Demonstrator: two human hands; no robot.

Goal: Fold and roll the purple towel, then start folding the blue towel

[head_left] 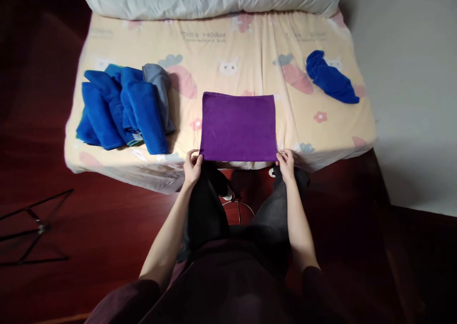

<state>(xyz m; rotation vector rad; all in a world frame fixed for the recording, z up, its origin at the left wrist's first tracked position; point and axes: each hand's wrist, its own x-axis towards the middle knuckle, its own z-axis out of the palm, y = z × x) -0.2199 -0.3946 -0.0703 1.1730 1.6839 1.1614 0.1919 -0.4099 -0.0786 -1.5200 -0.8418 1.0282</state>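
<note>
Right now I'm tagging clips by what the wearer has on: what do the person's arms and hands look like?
Both forearms are bare. The left hand and right hand wear no gloves; no rings or watch show. Dark maroon sleeves end near the elbows, the right one mostly in shadow. No markings are visible on them.

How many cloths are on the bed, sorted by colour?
Purple cloth, flat, its near corners held by the left hand and right hand: 1
Grey cloth, in the left pile: 1
Blue cloths, left pile: about 4, overlapping, hard to separate
Blue cloth, crumpled at right: 1
Total: about 7
</note>
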